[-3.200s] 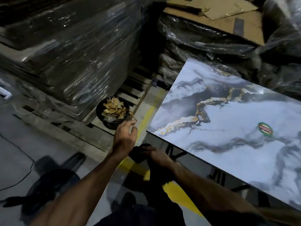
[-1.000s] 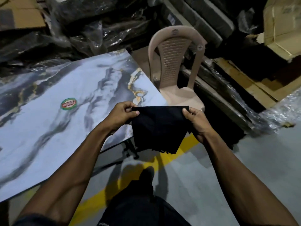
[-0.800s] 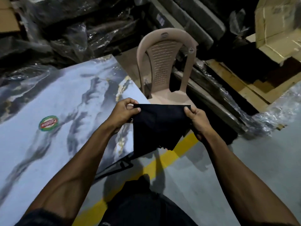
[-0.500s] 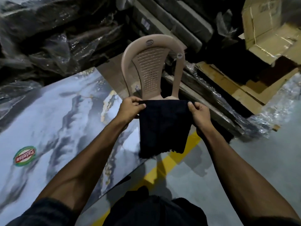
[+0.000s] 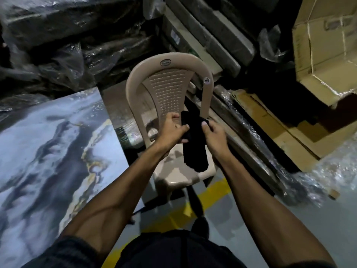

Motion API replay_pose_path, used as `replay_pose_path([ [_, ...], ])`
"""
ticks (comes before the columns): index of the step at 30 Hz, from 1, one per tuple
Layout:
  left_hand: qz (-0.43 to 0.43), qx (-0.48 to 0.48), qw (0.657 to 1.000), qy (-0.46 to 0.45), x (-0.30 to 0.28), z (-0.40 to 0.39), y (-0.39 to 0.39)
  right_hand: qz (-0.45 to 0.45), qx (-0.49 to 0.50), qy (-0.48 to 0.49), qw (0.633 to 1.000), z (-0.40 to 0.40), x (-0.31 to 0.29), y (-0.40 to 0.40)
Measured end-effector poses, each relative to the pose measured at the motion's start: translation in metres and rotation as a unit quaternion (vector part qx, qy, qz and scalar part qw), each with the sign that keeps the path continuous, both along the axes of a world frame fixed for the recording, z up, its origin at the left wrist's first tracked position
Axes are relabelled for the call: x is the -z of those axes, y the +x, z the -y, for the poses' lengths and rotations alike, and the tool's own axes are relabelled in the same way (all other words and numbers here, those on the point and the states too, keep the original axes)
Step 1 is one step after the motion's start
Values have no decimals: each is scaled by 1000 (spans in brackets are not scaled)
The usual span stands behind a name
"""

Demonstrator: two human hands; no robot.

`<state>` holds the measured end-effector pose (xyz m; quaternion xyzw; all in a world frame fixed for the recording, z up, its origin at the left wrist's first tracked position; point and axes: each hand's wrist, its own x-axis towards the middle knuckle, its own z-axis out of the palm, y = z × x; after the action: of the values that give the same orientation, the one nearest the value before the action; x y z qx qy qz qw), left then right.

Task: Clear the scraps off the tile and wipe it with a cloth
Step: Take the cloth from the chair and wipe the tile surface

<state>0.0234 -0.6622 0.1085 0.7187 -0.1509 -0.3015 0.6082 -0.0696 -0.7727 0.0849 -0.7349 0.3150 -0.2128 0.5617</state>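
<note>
The black cloth hangs folded narrow between my two hands, over the seat of a beige plastic chair. My left hand pinches its left edge and my right hand grips its right edge; the hands are close together. The marble-patterned tile, grey-white with dark and gold veins, lies to the left of my arms, and no scraps show on the part in view.
The beige plastic chair stands right in front of me, beside the tile's right edge. Plastic-wrapped stacks rise behind. Cardboard boxes and flattened cardboard lie at the right. A yellow line crosses the grey floor.
My view has swung right from the scrap bowl to the chair. My hands have come together, folding the spread cloth into a narrow strip.
</note>
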Motion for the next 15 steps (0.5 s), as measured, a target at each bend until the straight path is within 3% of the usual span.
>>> replay_pose_path([
  [10,-82,-102,991,-22,-6,64,-31,33,-161,149,975,54,-6,-15],
  [15,-108,-106,987,-44,-5,62,-34,27,-198,122,972,65,-1,-16],
])
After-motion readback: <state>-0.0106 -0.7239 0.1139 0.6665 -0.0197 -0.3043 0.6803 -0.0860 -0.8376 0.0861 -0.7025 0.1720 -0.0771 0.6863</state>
